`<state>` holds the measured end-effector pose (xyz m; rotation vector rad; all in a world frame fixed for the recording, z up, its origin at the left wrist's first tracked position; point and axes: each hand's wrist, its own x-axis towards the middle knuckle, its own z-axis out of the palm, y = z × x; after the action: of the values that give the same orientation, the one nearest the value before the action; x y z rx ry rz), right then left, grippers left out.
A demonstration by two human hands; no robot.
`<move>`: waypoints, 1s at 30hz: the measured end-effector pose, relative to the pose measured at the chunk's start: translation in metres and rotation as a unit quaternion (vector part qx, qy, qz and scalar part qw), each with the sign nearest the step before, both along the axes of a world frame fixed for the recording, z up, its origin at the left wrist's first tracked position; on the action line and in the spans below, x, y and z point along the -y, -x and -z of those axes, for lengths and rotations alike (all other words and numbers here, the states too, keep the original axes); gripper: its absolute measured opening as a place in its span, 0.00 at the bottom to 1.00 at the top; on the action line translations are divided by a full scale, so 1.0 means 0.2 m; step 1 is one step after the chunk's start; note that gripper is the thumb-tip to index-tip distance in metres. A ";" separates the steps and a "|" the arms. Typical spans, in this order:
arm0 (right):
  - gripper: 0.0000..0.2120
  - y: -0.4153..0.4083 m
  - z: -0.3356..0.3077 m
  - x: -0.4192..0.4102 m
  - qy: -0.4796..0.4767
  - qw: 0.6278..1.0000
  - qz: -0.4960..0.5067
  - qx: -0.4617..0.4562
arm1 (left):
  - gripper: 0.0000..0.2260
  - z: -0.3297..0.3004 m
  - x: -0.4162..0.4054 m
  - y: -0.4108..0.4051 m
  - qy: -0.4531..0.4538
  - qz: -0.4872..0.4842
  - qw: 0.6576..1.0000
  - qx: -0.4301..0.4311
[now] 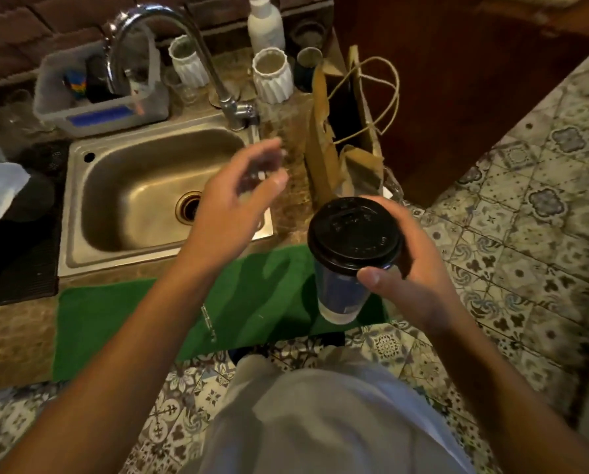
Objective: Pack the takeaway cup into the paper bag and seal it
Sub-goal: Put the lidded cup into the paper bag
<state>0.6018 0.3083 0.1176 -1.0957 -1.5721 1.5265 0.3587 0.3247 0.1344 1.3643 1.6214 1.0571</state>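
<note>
Wrapped around the takeaway cup point(346, 268), the right hand point(412, 265) grips it just under the black lid point(354, 232), right of centre, above the green mat point(169, 323). Behind it the paper bag point(344, 131) stands open, handles up. Left of centre, the left hand point(238, 203) hovers empty over the sink point(115, 206), fingers loosely spread.
</note>
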 end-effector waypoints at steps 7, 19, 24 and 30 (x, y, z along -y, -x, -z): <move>0.37 -0.21 0.05 0.00 0.009 0.999 0.034 0.002 | 0.39 0.02 -0.38 -0.30 0.039 0.003 0.979 -0.199; 0.41 -0.30 0.04 -0.04 0.003 0.997 0.061 -0.041 | 0.19 0.12 -0.44 -0.24 0.144 -0.099 0.982 0.071; 0.42 -0.25 -0.08 -0.13 -0.018 0.995 0.065 -0.079 | 0.22 0.07 -0.25 -0.19 0.107 -0.006 0.993 -0.042; 0.50 -0.16 -0.19 -0.21 -0.010 0.984 0.064 -0.169 | 0.32 0.05 0.06 -0.14 0.144 0.075 0.975 -0.154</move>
<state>0.6345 0.3498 0.1562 -0.8557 -1.2590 1.5134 0.3867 0.3123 0.1242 1.4757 1.7784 0.5136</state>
